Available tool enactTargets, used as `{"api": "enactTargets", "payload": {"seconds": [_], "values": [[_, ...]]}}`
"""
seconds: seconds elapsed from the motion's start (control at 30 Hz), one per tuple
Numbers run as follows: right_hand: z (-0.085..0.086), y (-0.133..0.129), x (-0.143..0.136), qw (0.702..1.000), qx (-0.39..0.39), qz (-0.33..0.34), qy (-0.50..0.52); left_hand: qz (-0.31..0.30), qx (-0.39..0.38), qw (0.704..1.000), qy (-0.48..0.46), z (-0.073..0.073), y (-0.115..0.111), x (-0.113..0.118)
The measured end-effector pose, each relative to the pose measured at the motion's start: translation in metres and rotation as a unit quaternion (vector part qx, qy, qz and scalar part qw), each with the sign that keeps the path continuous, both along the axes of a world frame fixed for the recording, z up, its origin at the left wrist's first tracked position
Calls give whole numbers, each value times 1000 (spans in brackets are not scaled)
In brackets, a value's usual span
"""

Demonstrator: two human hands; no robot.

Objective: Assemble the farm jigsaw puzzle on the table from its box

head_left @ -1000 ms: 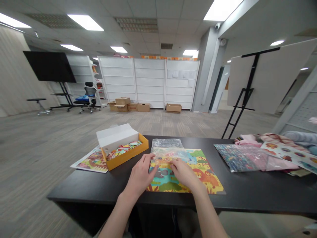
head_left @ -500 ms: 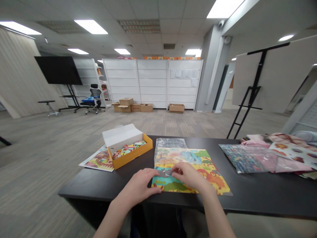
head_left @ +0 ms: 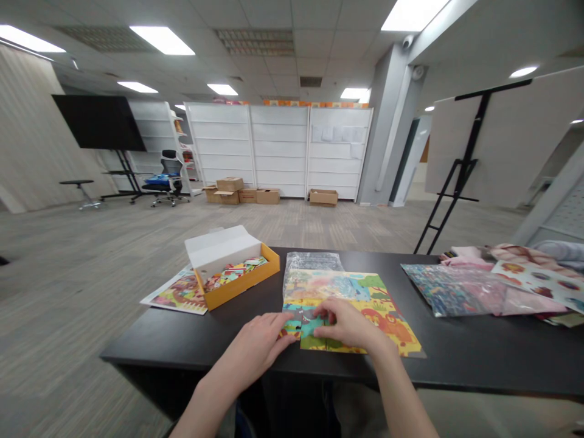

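Observation:
A colourful animal jigsaw puzzle (head_left: pixel 387 316), with lions and a grey animal, lies near the front edge of the black table. At its lower left corner, my left hand (head_left: pixel 258 337) has its thumb and forefinger on a small jigsaw piece (head_left: pixel 291 332). This piece sits out of line with the puzzle's bottom edge, and a seam shows beside it. My right hand (head_left: pixel 349 325) rests over the middle of the puzzle, thumb and fingers parted, with the tips touching the pieces around the grey animal. Part of the picture is hidden under that hand.
An open yellow box (head_left: pixel 241 286) of loose pieces stands on the left, over a printed picture sheet (head_left: pixel 177 295). Clear plastic wrapping (head_left: pixel 314 261) lies behind the puzzle. Bagged puzzle (head_left: pixel 438 289) and pink cloth (head_left: pixel 524 298) lie on the right of the black table (head_left: pixel 191 340).
The lower left piece has shifted up and out of line under my left hand. My right thumb has parted from its fingers. The view has turned slightly.

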State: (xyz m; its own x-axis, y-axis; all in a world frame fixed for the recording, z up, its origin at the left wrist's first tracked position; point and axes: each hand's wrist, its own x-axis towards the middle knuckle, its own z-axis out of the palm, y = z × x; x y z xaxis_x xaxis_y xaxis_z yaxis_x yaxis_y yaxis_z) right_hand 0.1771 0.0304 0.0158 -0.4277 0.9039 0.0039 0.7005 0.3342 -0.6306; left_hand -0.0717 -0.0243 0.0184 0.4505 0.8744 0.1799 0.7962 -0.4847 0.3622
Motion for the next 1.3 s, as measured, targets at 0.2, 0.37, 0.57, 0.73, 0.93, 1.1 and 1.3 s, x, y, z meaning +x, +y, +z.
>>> {"api": "enactTargets", "payload": {"seconds": [0.2,0.37,0.57,0.73,0.93,1.1,1.3], "values": [[5,-3,-1,1000,-17,9,-17,-33,-5,997,-70,-4,3,-3],[6,-3,-2,999,-21,16,-21,-36,-22,994,-96,-9,7,-5],[4,-4,0,1000,-13,19,-18,-39,-19,995,-88,-12,13,0],[2,-3,0,999,-14,24,-18,-62,-50,993,-84,-14,20,4],[5,-2,-2,999,-23,24,-20,-93,-75,988,-100,-11,21,8],[5,-3,-2,999,-26,24,-18,-92,-90,983,-129,-6,20,9],[0,0,1,999,-22,28,-8,-70,-91,974,-195,2,17,8]]}}
